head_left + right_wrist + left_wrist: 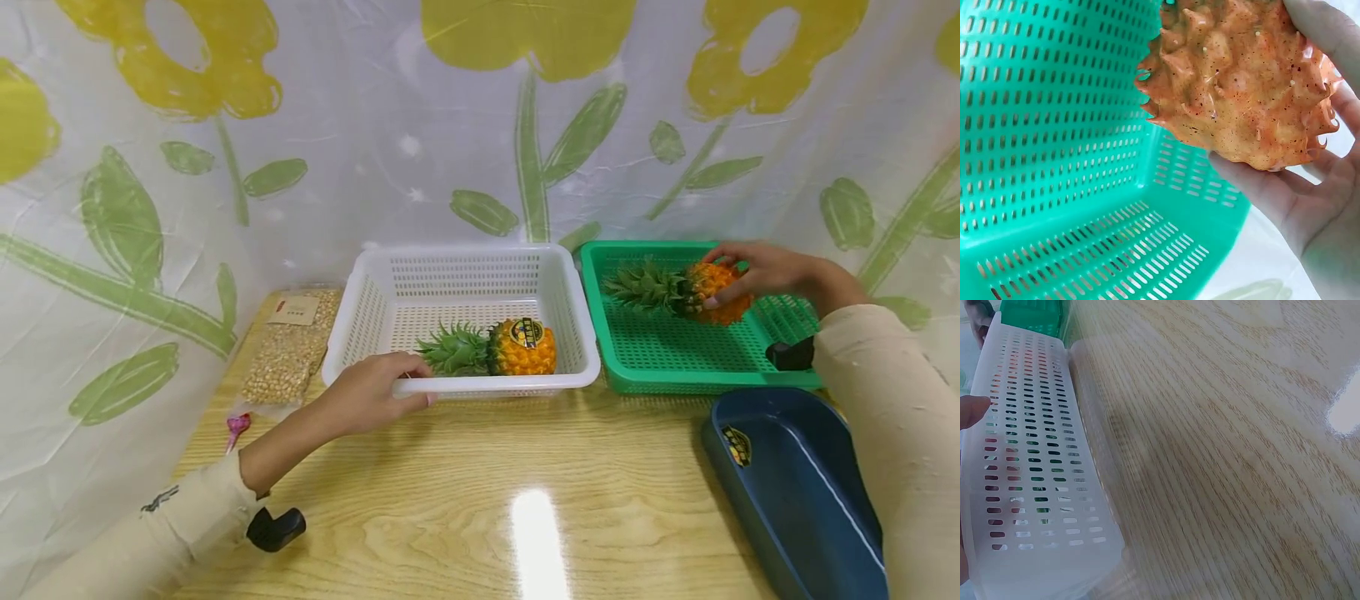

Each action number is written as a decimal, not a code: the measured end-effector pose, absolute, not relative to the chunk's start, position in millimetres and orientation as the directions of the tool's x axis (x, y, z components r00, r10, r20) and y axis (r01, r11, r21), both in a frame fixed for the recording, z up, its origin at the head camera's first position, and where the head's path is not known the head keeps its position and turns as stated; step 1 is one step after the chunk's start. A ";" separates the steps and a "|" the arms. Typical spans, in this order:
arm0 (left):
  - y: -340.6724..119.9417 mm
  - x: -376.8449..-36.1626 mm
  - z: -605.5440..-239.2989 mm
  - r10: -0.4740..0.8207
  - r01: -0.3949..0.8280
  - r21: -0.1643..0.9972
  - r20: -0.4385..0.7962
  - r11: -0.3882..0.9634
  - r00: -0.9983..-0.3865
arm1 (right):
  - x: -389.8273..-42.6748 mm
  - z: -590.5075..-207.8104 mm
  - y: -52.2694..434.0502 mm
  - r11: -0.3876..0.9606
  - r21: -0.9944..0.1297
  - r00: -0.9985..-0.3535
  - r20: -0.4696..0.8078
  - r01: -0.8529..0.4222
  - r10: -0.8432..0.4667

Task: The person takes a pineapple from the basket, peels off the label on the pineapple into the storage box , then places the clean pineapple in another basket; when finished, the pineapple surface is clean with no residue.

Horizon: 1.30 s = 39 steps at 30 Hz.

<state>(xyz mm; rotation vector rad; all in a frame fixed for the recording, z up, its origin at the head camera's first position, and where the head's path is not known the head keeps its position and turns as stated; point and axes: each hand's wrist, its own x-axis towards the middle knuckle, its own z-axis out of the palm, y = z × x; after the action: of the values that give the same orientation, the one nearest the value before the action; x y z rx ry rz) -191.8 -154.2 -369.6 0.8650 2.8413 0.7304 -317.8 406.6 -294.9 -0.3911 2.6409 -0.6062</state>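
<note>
My right hand (753,268) grips an orange pineapple (708,292) by its body and holds it above the floor of the green basket (660,358), leafy crown pointing left. Close up in the right wrist view, the spiky pineapple (1241,81) sits between thumb and fingers (1260,187) over the green basket (1054,125). My left hand (382,387) holds the front rim of the white basket (375,283); a second pineapple (517,346) with a round sticker lies inside it. The left wrist view shows the white basket (1035,469) wall on the wooden table (1222,456).
A dark blue tray (795,492) sits at the front right of the wooden table (480,500). A clear bag of nuts (288,350) and a small pink object (237,427) lie at the left. A flowered plastic curtain (480,125) closes off the back and sides.
</note>
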 end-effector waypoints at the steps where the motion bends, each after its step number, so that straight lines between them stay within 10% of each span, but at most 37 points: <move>1: -154.0 -191.9 -369.5 0.545 0.506 0.465 0.058 0.727 -0.836 | -318.7 -295.9 405.8 0.868 -0.465 -0.878 -0.325 -0.176 -0.351; 39: -153.0 -190.8 -369.4 0.542 0.507 0.449 0.059 0.735 -0.838 | -334.0 -318.3 399.4 0.909 -0.393 -0.838 -0.443 -0.139 -0.320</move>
<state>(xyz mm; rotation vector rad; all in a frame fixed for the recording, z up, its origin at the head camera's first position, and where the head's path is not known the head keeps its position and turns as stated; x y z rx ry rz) -190.8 -153.0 -369.4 0.8647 2.8553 0.7049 -334.0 399.4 -318.3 -0.3300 2.5558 -0.4752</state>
